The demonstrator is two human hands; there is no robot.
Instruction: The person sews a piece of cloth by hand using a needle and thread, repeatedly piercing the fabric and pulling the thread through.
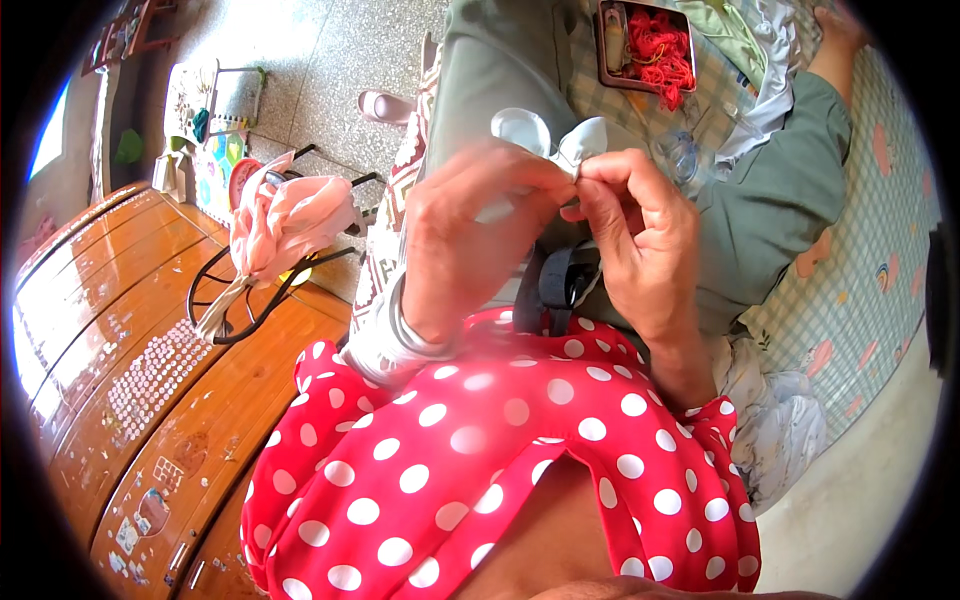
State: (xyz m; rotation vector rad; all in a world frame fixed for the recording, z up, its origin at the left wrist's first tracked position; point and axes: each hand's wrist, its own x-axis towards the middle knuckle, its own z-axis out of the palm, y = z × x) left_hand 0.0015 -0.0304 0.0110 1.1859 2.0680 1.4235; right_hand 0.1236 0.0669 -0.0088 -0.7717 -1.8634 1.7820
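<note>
A small white fabric bow (pixel 585 142) is pinched at its knot between my two hands, above my lap. It has two rounded loops, one standing up on the left and one on the right. My left hand (pixel 465 232), slightly blurred, grips the knot from the left with thumb and fingertips. From the other side, my right hand (pixel 649 232) holds the same spot between thumb and forefinger. The fingers hide the lower part of the bow, and whether a needle or thread is there cannot be seen.
A tin (pixel 606 45) of tangled red thread (pixel 660 52) sits on the checked bed sheet (pixel 877 277), near white cloth (pixel 757 120) and clear plastic (pixel 679 154). Left are a wooden cabinet (pixel 150 360), a pink plastic bag (pixel 292 217) and a slipper (pixel 386 107) on the floor.
</note>
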